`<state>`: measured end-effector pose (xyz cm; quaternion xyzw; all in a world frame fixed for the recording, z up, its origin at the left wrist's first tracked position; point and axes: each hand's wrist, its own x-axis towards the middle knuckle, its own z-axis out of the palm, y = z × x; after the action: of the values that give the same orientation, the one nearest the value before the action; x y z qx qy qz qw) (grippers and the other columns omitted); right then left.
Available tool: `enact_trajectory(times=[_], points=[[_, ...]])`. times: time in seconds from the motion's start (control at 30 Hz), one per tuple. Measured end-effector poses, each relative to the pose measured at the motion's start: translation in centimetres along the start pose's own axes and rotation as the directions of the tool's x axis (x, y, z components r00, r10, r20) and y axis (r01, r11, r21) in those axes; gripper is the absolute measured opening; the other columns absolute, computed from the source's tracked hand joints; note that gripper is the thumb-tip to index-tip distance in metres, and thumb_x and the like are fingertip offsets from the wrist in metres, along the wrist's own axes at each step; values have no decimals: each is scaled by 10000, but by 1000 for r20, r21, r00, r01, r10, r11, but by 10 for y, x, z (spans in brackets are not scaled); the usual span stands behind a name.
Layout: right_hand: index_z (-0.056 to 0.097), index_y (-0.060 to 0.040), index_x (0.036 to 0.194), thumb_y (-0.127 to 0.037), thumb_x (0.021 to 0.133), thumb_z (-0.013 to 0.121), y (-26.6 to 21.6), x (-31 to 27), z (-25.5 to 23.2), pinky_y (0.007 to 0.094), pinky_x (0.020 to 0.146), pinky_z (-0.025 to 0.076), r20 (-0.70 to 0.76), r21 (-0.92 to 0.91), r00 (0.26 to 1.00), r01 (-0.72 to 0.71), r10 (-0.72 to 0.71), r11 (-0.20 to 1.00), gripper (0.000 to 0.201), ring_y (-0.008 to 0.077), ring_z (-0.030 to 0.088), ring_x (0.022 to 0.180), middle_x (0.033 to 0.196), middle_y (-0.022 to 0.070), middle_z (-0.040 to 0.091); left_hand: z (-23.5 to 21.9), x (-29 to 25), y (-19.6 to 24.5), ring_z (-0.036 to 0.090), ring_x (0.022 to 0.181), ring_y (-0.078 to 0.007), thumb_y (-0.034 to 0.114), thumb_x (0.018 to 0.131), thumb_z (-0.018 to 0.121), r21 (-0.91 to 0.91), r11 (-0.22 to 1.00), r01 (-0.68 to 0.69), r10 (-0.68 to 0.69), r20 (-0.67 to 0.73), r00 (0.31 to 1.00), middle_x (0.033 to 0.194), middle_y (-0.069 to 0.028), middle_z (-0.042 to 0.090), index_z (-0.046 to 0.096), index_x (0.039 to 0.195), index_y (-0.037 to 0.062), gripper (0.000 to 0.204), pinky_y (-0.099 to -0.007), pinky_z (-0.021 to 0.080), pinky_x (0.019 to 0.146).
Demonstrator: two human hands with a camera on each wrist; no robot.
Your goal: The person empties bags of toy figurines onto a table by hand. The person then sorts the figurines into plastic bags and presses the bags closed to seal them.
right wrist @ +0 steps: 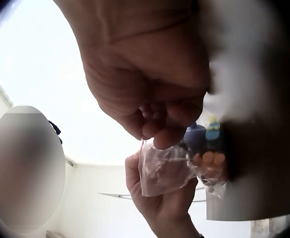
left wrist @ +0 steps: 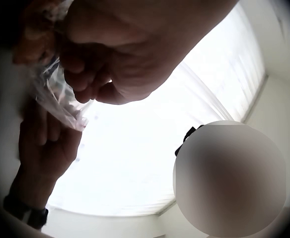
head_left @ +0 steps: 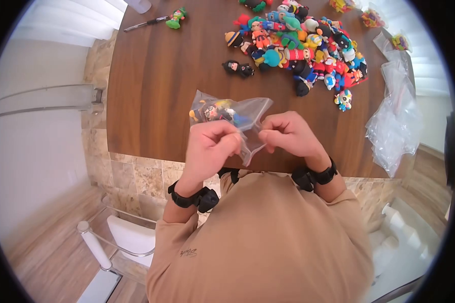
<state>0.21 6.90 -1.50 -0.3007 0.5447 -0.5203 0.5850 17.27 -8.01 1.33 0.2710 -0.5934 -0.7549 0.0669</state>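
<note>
A clear zip bag (head_left: 253,108) with several small colorful toy figures (head_left: 215,111) inside lies near the table's front edge, its mouth turned toward the person. The left hand (head_left: 211,149) pinches one side of the mouth between thumb and curled fingers. On the opposite side, the right hand (head_left: 290,134) pinches the rim in the same way. Seen from the right wrist, the bag's plastic (right wrist: 167,171) hangs below the right fingertips, and a blue round figure part (right wrist: 194,136) shows through it. In the left wrist view the plastic (left wrist: 60,99) stretches between both hands.
A large pile of toy figures (head_left: 298,40) covers the table's back middle. A black figure (head_left: 237,68) and a white multicolored one (head_left: 343,100) lie apart from it. Clear bags (head_left: 394,116) are heaped at right; a pen (head_left: 146,23) and green figure (head_left: 176,18) lie back left.
</note>
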Motion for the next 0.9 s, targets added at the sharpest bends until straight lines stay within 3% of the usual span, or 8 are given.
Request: enact_trajectory(times=[0.2,0.3,0.43,0.5,0.63,0.77,0.83,0.9], points=[[624,-2,775,-209,886,645,4,-12,-19,300,509,401,-420,-426,902,-102,-97,899,235,102,506,514,547,67,523,8,-7,2,551,606,-58,-22,873,609,36,954,-297,292,-318,902,691,-34,653,663,787,-41,102,-205,429,551],[637,-17,795,-226,878,668,2,-12,-18,303,519,412,-528,-561,810,-105,-257,821,227,138,516,524,601,68,561,11,-2,-8,535,593,-48,-38,849,633,254,845,-471,495,-40,868,672,-22,634,659,787,-37,67,-203,398,522],[665,-39,873,-281,864,716,-6,-33,-8,327,593,471,-457,-540,828,32,-325,841,247,208,587,651,775,80,634,30,-6,-10,549,636,-82,-48,830,639,275,893,-355,375,-20,927,692,-35,649,666,785,-51,53,-239,424,571],[684,-57,990,-325,849,748,-10,-36,3,361,741,520,-79,-669,850,342,-521,660,309,272,632,845,987,93,665,29,-3,-9,573,644,-104,-50,832,654,325,870,-371,380,37,924,714,-42,660,671,807,-50,30,-249,447,586],[656,-22,1169,-277,850,749,-2,-20,7,352,861,507,-82,-544,898,323,-432,774,418,265,630,1024,1119,116,663,24,-5,-12,600,648,-156,-40,838,674,434,721,-541,456,291,841,726,-58,659,689,822,-38,22,-269,475,604],[680,-49,1134,-229,917,682,-1,-4,18,357,887,497,-132,-516,868,352,-479,781,282,263,625,1049,1159,99,666,-1,-5,-32,605,933,-147,-20,892,631,380,756,-533,640,-254,726,1027,-94,644,672,980,2,100,-281,493,823],[704,-71,1071,-167,960,619,-8,5,22,358,911,486,-56,-517,870,394,-489,760,169,256,619,1067,1162,81,668,-20,0,-53,556,1079,-142,-15,945,563,252,880,-403,474,-536,699,1183,-100,590,595,1151,-10,208,-280,452,936],[715,-82,1014,-181,964,613,-24,10,30,369,945,470,-58,-502,878,386,-476,774,150,258,602,1099,1159,77,669,-23,1,-60,527,1187,-192,27,979,556,136,912,-387,396,-543,741,1239,-128,575,516,1276,-36,306,-324,410,1039]])
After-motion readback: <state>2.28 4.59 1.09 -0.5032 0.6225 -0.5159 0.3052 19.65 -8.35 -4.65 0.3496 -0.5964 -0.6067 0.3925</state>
